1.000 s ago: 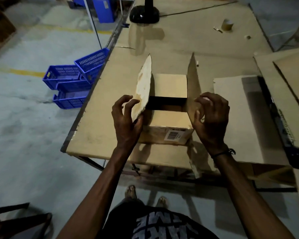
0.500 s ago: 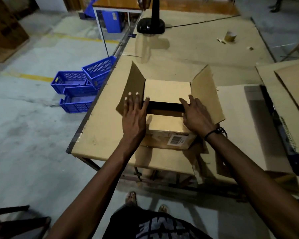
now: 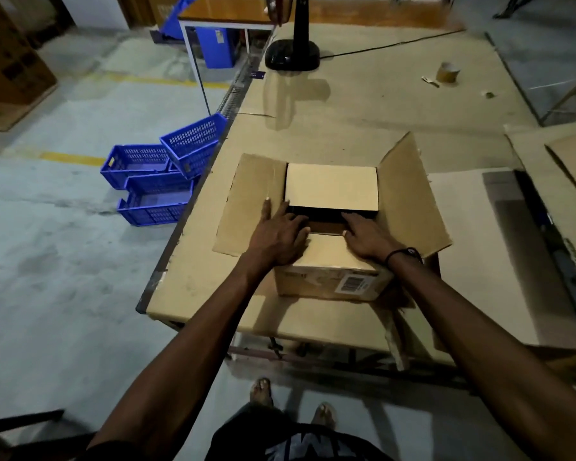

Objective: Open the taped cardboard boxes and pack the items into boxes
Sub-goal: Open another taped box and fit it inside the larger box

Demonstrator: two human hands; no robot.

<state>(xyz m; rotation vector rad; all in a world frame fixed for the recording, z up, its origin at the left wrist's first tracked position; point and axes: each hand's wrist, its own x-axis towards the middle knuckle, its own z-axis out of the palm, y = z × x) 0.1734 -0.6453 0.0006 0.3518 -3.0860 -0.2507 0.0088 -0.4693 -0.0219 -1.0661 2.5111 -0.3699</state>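
Observation:
A cardboard box (image 3: pixel 326 284) with a barcode label stands on the cardboard-covered table (image 3: pixel 193 281). Its two outer flaps lie spread out, the left flap (image 3: pixel 250 201) and the right flap (image 3: pixel 409 197). The far inner flap (image 3: pixel 331 186) lies flat, and a dark gap (image 3: pixel 323 216) separates it from the near inner flap (image 3: pixel 330 257). My left hand (image 3: pixel 278 236) and my right hand (image 3: pixel 368 237) rest on the near inner flap, fingertips curling over its edge into the gap. The contents are hidden in the dark.
Three blue plastic crates (image 3: pixel 153 184) sit on the floor left of the table. A black fan base (image 3: pixel 291 54) and a tape roll (image 3: pixel 448 72) stand at the table's far end. Flat cardboard sheets (image 3: pixel 552 168) lie at the right. My feet are below the table's near edge.
The outer flaps went from upright to spread out flat. Both hands left the outer flaps and moved inward onto the near inner flap's edge.

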